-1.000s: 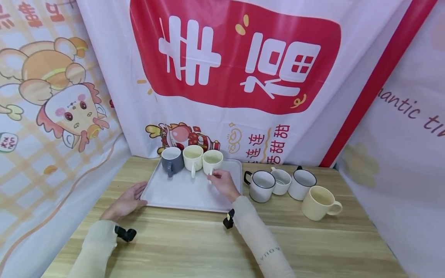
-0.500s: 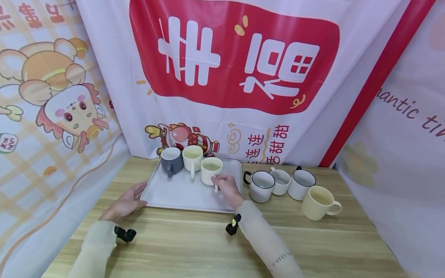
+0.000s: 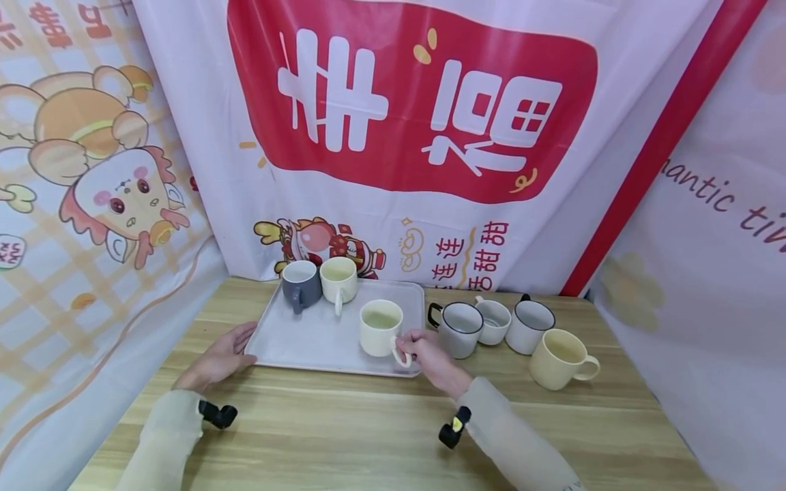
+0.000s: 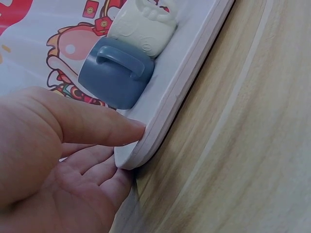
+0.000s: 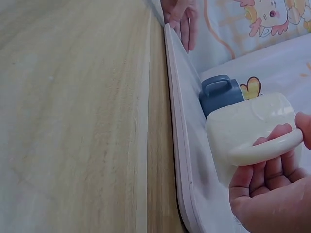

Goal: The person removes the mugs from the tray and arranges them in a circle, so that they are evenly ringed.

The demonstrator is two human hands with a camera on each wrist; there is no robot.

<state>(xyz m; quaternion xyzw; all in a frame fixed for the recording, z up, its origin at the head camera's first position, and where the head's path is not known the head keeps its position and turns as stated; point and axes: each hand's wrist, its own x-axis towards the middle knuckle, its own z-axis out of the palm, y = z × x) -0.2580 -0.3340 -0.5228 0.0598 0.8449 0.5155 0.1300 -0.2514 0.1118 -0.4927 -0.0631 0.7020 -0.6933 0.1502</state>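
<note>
A cream mug [image 3: 381,329] is over the front right part of the grey-white tray [image 3: 307,351]. My right hand [image 3: 432,358] grips its handle, fingers through the loop and thumb on top, as the right wrist view shows. At the tray's front left corner is my left hand [image 3: 224,354], fingers fairly straight along the side and thumb tip [image 4: 136,132] against the rim. A dark blue-grey mug [image 3: 301,283] and a second cream mug [image 3: 339,278] stand upright at the tray's back left, handles toward me.
Right of the tray stand two white mugs with black rims [image 3: 462,327] [image 3: 529,327], a small white cup [image 3: 493,320] between them, and a yellow mug [image 3: 559,359] nearer me. A printed cloth [image 3: 399,239] hangs behind the wooden table [image 3: 344,429].
The right hand has drawn the cream mug away from the back row, toward me and to the right. The left hand has stayed at the tray's corner.
</note>
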